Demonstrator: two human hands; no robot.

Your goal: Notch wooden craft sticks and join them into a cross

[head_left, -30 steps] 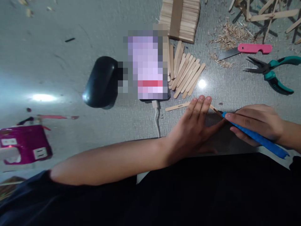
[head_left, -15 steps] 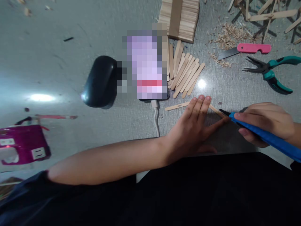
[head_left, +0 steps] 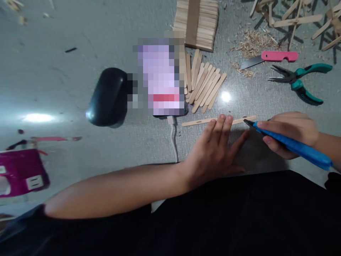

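Note:
My left hand (head_left: 217, 147) lies flat on the grey floor, fingers stretched out, its fingertips pressing on a wooden craft stick (head_left: 197, 122) that lies end to end with a second stick (head_left: 246, 118). My right hand (head_left: 289, 133) is closed round a blue-handled knife (head_left: 293, 146). The knife's dark tip touches the right end of the sticks, just beyond my left thumb.
A fan of loose craft sticks (head_left: 204, 85) and a bundled stack (head_left: 195, 23) lie beyond my hands. A phone (head_left: 162, 76) on a white cable, a black mouse (head_left: 108, 97), a pink cutter (head_left: 277, 57), teal pliers (head_left: 301, 81), wood shavings (head_left: 250, 41) and a magenta box (head_left: 20, 172) surround them.
The second stick, angled before, now lies in line with the first. My right hand and the blue knife have drawn back slightly to the right. My left hand stays pressed down.

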